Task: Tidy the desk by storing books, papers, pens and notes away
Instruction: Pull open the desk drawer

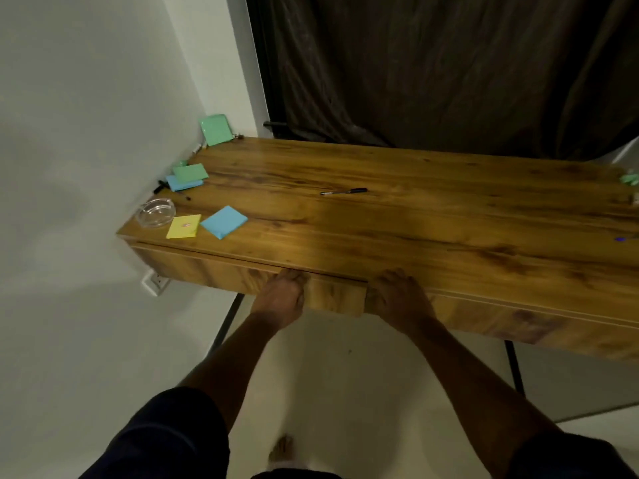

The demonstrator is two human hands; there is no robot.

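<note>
Clear glass ashtray (155,212), dark curtain (449,70) behind, white wall socket (155,282) below.

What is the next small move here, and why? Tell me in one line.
Probably pull the wooden drawer front outward: the left hand grips its top edge, the right hand rests at its right end, and the black pen and blue square note pad lie unstored on the wooden desk.

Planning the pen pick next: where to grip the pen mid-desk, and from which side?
Pinch the pen at mid-barrel from above, fingers closing across it from the near and far sides. It lies flat on the desk, long axis roughly left-right, with bare wood around it, so a top approach looks unobstructed. The left hand and right hand both grip the drawer.
</note>
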